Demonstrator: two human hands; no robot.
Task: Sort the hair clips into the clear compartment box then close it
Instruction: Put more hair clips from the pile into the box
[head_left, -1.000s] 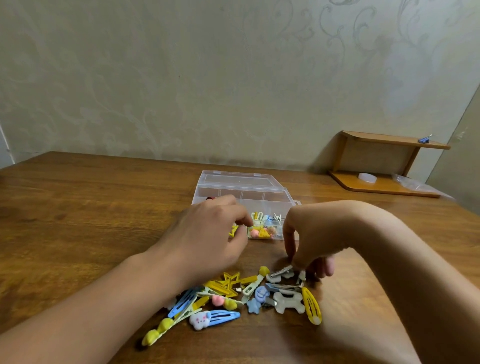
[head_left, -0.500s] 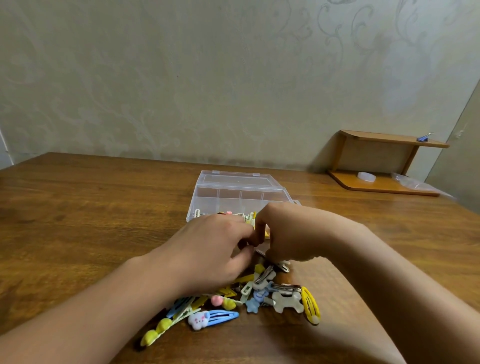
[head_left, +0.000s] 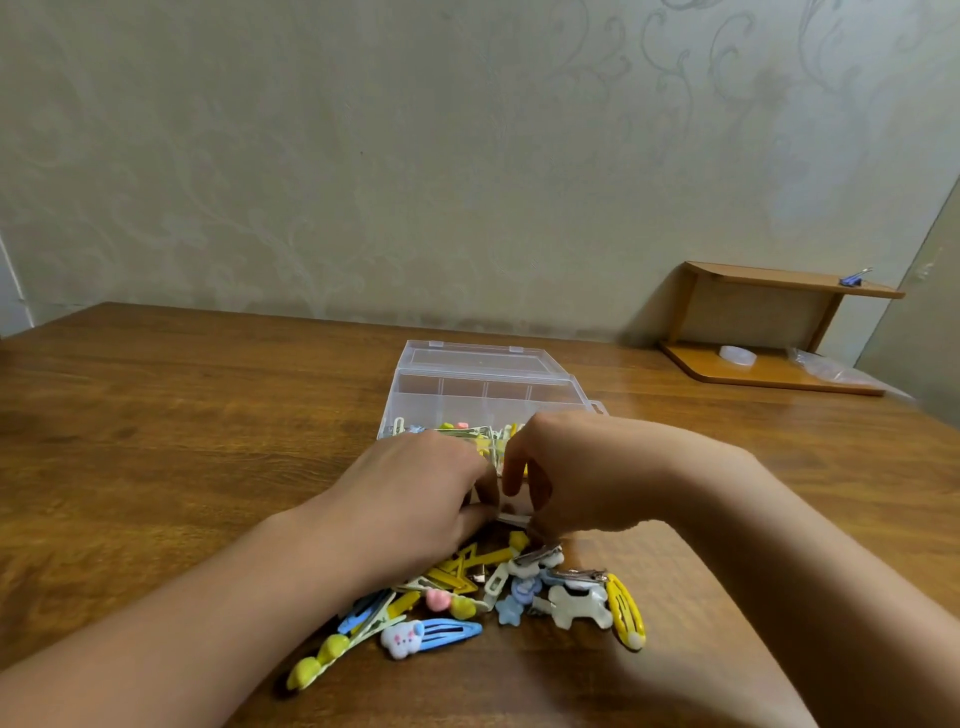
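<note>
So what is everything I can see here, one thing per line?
clear compartment box: one, transparent, lid open and lying back, middle of the table beyond the hands; some clips already in its near compartments
hair clips: a loose pile, too tangled to count; yellow, blue, white and pink; on the table nearer than the box
table: one, brown wood
wooden shelf: one, orange-brown, far right by the wall
binder clip: one, blue, on the shelf's top board
small white object: one, on the shelf's lower board
clear plastic bag: one, right end of the lower board
left hand: fingers curled at the box's near edge
right hand: fingers curled, facing the left
</note>
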